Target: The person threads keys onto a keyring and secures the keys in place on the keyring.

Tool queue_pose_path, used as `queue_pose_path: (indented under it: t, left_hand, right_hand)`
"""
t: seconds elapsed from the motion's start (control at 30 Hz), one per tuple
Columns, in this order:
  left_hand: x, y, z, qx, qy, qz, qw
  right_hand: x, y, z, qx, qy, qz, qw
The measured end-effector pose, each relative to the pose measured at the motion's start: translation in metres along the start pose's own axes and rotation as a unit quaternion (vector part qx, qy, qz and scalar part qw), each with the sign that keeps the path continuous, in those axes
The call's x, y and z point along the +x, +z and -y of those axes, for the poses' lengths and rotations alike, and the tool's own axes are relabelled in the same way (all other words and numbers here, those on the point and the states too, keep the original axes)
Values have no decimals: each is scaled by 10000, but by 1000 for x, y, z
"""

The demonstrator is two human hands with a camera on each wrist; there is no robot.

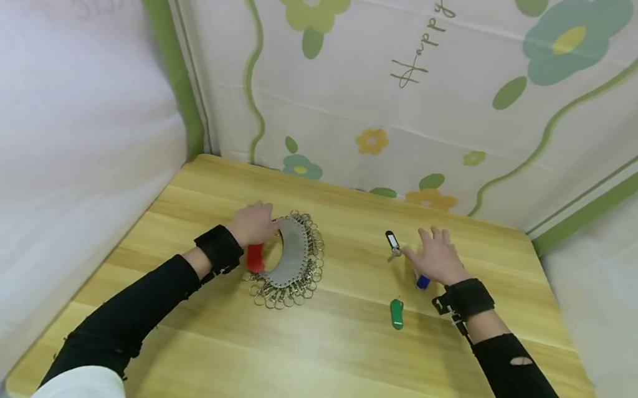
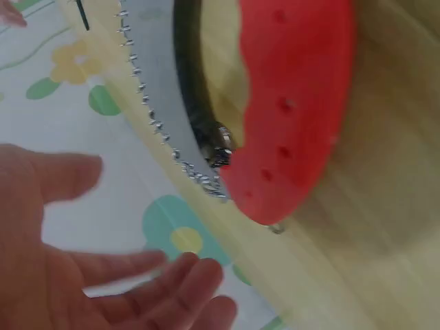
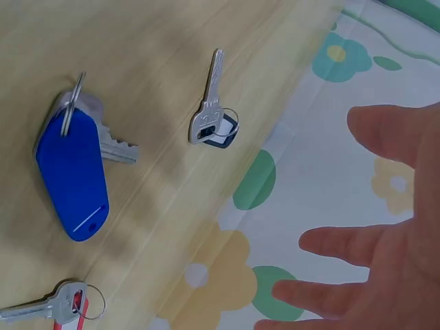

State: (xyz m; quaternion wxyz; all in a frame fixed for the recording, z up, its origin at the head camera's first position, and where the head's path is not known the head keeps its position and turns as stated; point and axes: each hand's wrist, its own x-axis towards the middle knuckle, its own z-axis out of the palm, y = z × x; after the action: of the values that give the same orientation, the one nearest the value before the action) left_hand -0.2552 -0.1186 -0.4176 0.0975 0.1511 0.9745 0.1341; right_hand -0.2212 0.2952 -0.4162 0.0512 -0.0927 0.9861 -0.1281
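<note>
A large key ring with a grey crescent plate, a red handle and many small clips and rings along its edge lies at the table's left. My left hand hovers at its upper left, its fingers spread and holding nothing. At the right, my right hand is above several tagged keys, fingers extended and apart. Under it are a key with a blue tag and a key with a red tag. A key with a black-framed tag lies just left of its fingertips. Nearer me is a green tag.
The wooden table has white printed cloth hanging behind its far edge. White cloth also hangs along the left side, and more hangs at the right. Black bands circle both wrists.
</note>
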Motion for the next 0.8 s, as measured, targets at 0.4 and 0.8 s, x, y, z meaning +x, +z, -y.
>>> queue_pose_path:
  t: [0.4, 0.8]
  left_hand:
    - [0, 16, 18, -610, -314, 517, 9963]
    - [3, 30, 38, -1940, -764, 760, 9751]
  right_hand:
    - [-11, -6, -8, 454, 149, 78, 9988]
    - [-21, -4, -5, 561, 267, 109, 9980]
